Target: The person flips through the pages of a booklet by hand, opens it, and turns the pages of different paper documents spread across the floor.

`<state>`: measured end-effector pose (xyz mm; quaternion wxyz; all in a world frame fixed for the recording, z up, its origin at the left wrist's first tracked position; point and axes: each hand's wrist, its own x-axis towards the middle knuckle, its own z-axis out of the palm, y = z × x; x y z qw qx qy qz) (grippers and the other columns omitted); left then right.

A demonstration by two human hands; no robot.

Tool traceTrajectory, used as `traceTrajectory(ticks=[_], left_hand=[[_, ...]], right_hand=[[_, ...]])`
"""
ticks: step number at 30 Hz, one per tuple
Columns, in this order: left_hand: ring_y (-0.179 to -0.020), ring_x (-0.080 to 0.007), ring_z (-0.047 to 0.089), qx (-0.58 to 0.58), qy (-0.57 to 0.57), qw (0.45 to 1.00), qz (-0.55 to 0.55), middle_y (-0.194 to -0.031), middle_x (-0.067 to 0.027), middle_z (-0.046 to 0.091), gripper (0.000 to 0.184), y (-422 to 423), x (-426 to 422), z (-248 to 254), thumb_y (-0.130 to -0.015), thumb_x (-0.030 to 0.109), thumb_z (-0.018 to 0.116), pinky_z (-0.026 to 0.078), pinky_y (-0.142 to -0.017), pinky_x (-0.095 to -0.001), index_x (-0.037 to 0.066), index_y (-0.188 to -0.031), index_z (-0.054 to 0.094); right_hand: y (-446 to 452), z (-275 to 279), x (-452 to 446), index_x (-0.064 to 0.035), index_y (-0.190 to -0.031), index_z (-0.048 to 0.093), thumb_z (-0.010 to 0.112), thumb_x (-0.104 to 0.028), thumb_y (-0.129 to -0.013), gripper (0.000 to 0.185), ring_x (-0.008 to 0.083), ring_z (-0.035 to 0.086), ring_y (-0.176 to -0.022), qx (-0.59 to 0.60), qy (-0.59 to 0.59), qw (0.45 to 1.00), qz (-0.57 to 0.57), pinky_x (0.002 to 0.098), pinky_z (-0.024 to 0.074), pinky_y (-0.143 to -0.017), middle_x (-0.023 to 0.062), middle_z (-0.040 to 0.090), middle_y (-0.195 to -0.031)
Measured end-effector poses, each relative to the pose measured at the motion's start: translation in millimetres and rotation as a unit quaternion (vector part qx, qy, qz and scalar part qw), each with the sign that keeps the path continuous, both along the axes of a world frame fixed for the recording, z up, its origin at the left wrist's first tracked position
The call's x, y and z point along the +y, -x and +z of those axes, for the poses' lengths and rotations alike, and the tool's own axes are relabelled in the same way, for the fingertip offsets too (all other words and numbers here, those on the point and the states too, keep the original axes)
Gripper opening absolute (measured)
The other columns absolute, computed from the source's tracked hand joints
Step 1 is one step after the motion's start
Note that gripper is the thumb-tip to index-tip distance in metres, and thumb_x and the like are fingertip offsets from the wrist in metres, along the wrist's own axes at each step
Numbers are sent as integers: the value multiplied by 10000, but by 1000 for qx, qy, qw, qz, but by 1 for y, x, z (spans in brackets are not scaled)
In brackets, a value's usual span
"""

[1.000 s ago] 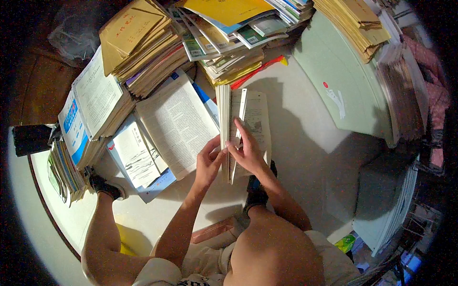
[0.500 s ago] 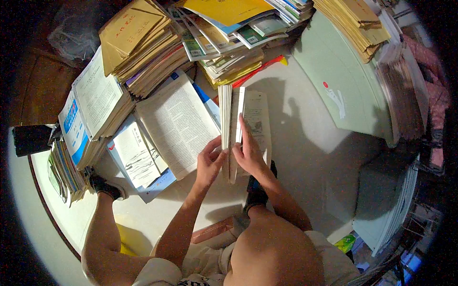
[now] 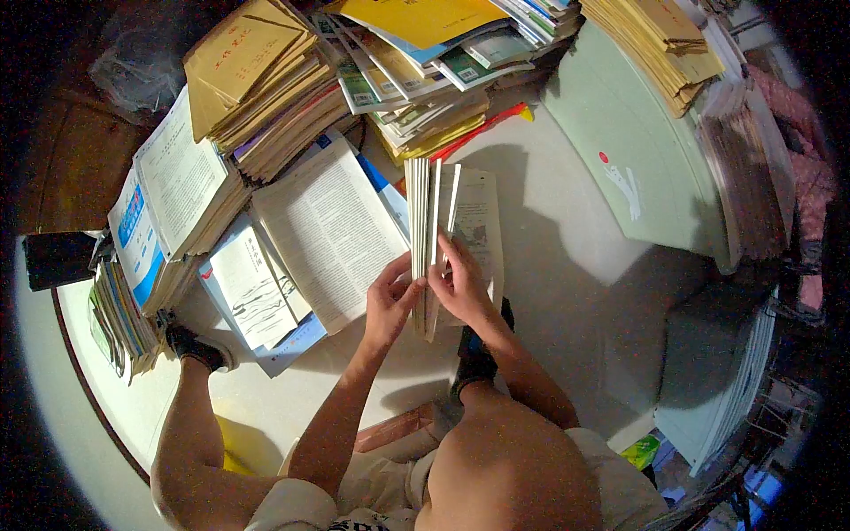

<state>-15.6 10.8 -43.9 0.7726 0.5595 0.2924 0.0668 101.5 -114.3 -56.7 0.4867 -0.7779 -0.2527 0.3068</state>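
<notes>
Nearest, the person's bare knees (image 3: pixel 509 460) flank the pale floor (image 3: pixel 354 389), with a reddish box (image 3: pixel 394 427) lying between them. Just beyond, the left hand (image 3: pixel 390 301) is closed on the near left side of an upright paper bundle (image 3: pixel 419 208), much as half a second ago. The right hand (image 3: pixel 460 288) has changed: its index finger, which pointed far up the bundle's right side, is now drawn down and bent against the leaves; whether it pinches any, I cannot tell. On that side the white edges, earlier one broad band, now stand apart as narrow strips with a dark gap between them. The bundle is in front of the person, between the open book (image 3: pixel 332 230) and a printed sheet (image 3: pixel 479 217). Farther off, unchanged, are brown envelopes (image 3: pixel 239 53) stacked at left, a yellow booklet (image 3: pixel 425 26) atop a pile, and a pale green panel (image 3: pixel 637 150) at right.
</notes>
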Motion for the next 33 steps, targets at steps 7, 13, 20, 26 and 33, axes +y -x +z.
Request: traceTrajectory(ticks=[7, 13, 20, 26, 33], left_hand=[[-1211, -247, 620, -1, -1, 1000, -11, -1347, -149, 598, 485, 1, 1, 0, -996, 68, 635, 528, -1011, -361, -38, -1439, 467], [-1218, -236, 611, 9, -7, 1000, -11, -1362, -146, 599, 468, 1, 2, 3, -994, 77, 636, 508, -1036, -373, -41, -1422, 489], [-1243, -235, 593, -7, -37, 999, -5, -1364, -151, 600, 459, 2, 2, -1, -1003, 86, 621, 494, -1052, -382, -39, -1425, 489], [-1245, -232, 591, 0, -10, 1000, -1, -1358, -147, 601, 454, 1, 2, 1, -1004, 71, 614, 492, -1052, -375, -39, -1425, 488], [-1250, -228, 590, 12, 12, 1000, -3, -1361, -143, 597, 444, 2, -1, -2, -1004, 58, 606, 493, -1048, -367, -18, -1426, 495]], right_hand=[[1, 3, 5, -20, -1477, 431, 603, 0, -898, 604, 407, 587, -1200, -203, -98, 974, -31, 456, 484, -1020, 237, 565, -1316], [4, 4, 6, -49, -1414, 495, 668, -104, -927, 520, 340, 630, -1112, -113, -46, 992, -20, 384, 548, -845, 189, 583, -1304], [3, 5, 8, -40, -1420, 481, 719, -165, -892, 593, 362, 614, -1155, -207, -83, 975, -16, 407, 529, -916, 202, 578, -1309], [7, 3, 6, -28, -1478, 394, 669, -79, -855, 683, 415, 561, -1236, -204, -55, 977, -21, 445, 488, -1007, 233, 534, -1369], [10, 9, 11, -55, -1405, 449, 621, -1, -833, 599, 424, 574, -1180, -183, -29, 982, -17, 486, 487, -967, 215, 559, -1272]])
